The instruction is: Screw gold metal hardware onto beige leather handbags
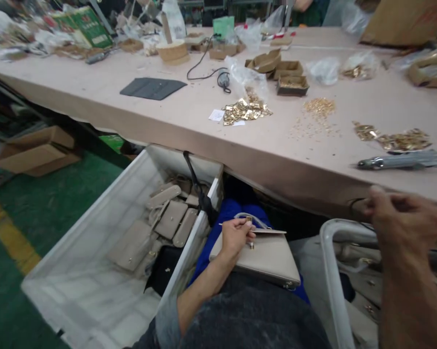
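A beige handbag (265,257) with a top handle and gold-coloured metal fittings lies across my lap. My left hand (236,236) is closed on the edge of its flap, with the fingers beside a small gold clasp plate (249,220). Below the fingers, a gold lock piece (252,245) shows on the bag's front. My right hand (403,218), blurred, is off to the right at the table's front edge, with its fingers curled together. What they hold, if anything, is hidden. Above that hand, an electric screwdriver (403,161) lies on the table.
Left of my lap stands a white bin (91,228) holding several beige bags and a black one. Another white bin (329,271) with bags is at right. The table (167,121) bears gold clasp plates (243,111), small gold pieces (318,109), cardboard trays (293,85) and a dark mat (151,88).
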Demonstrator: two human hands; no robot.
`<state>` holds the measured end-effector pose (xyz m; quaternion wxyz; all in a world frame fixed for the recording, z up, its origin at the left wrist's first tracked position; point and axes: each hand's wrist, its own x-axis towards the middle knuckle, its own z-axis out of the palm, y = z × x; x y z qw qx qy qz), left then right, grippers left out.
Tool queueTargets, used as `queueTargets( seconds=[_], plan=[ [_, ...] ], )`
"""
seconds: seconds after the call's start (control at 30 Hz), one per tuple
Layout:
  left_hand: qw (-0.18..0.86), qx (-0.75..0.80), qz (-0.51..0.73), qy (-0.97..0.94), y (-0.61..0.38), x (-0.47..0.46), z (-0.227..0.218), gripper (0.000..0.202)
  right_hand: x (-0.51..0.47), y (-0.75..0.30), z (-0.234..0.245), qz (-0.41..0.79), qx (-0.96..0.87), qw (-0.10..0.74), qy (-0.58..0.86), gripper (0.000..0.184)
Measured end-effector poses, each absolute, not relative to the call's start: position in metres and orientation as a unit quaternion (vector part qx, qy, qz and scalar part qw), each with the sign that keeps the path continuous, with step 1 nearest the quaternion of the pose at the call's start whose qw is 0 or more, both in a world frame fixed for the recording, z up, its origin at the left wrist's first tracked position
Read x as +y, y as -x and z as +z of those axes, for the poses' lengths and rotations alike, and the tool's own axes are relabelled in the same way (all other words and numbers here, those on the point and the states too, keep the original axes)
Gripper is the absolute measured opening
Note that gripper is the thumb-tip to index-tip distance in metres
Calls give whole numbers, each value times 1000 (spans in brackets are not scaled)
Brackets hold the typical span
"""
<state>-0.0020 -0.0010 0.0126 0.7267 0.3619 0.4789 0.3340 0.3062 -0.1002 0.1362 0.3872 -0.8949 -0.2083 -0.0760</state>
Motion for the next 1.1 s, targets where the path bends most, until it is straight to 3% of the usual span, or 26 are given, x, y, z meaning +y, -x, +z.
queueTargets(
  seconds=[0.17, 0.3, 0.6, 0.87, 0.97, 1.1],
  plan=[
    [722, 480, 355, -351, 3, -3, 11, 52, -115, -201, 62, 180, -385, 306, 852, 52],
    [711, 501, 347, -352, 4, -1, 14, 54, -118, -174, 22, 217, -356, 311, 854, 53],
    [742, 474, 357, -313, 5, -3, 16, 37, -114, -179, 18, 246, -354, 304, 850, 57],
    [713, 461, 393, -353, 26, -12, 38, 51, -128, -178, -13, 340, -307, 318, 830, 62],
    [681, 469, 443, -347, 51, -4, 59, 50, -117, -160, -24, 435, -338, 305, 777, 60],
    [576, 503, 549, -338, 93, 2, 98, 46, -91, -111, 8, 505, -390, 333, 694, 71]
  ],
)
